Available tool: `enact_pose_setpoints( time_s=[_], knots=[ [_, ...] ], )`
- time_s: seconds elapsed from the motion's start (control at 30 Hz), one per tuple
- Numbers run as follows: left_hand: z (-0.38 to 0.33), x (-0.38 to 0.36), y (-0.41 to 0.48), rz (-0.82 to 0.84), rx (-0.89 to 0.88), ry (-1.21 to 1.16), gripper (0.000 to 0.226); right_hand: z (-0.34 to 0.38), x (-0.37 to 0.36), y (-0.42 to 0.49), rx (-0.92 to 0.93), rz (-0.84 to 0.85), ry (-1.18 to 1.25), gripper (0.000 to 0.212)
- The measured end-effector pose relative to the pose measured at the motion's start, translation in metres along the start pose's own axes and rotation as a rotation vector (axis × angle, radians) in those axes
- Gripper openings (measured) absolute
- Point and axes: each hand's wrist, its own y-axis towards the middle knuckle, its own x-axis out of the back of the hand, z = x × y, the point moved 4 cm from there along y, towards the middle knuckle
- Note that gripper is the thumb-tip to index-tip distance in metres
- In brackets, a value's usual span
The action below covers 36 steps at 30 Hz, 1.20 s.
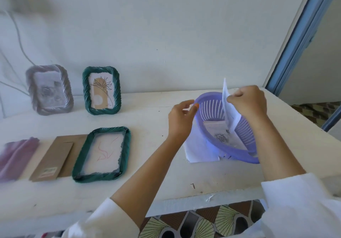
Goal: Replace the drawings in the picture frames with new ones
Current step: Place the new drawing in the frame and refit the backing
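Observation:
My right hand (248,102) pinches a white sheet of paper (228,105) and holds it upright inside a purple slotted basket (208,127). More drawings (219,132) lie flat in the basket's bottom. My left hand (181,118) grips the basket's near-left rim and tilts it. A green frame (101,153) lies face down at the front left, its back off and a paper with red lines showing. Its brown backing board (52,159) lies beside it. A second green frame (101,90) and a grey frame (49,89) stand against the wall.
A white sheet (199,152) lies under the basket. A purple cloth (15,154) sits blurred at the far left. The white table (166,173) ends at a front edge near me and a right edge by a blue door frame (299,36). Patterned floor shows below.

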Motion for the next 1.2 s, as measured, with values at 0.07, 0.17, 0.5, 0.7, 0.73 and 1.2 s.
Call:
enact_pose_setpoints(
  time_s=[0.07, 0.17, 0.5, 0.7, 0.73, 1.2],
  knots=[
    [-0.013, 0.021, -0.001, -0.026, 0.061, -0.183, 0.023, 0.043, -0.005, -0.022, 0.163, -0.044, 0.036, 0.009],
    [-0.019, 0.058, -0.002, 0.044, 0.177, -0.395, 0.019, 0.102, -0.040, -0.065, 0.335, 0.030, -0.017, 0.013],
    [0.066, 0.220, -0.005, -0.060, 0.431, -0.166, 0.017, 0.158, -0.182, -0.139, 0.256, 0.622, 0.308, 0.023],
    [0.108, 0.261, -0.012, -0.033, 0.606, -0.067, 0.024, 0.132, -0.231, -0.148, -0.032, 0.577, 0.286, 0.030],
    [0.113, 0.263, -0.014, -0.021, 0.611, -0.031, 0.024, 0.130, -0.236, -0.151, -0.077, 0.605, 0.303, 0.030],
    [0.121, 0.264, -0.014, 0.091, 0.392, 0.595, 0.022, 0.128, -0.249, -0.167, 0.066, 0.508, 0.065, 0.034]
  ],
)
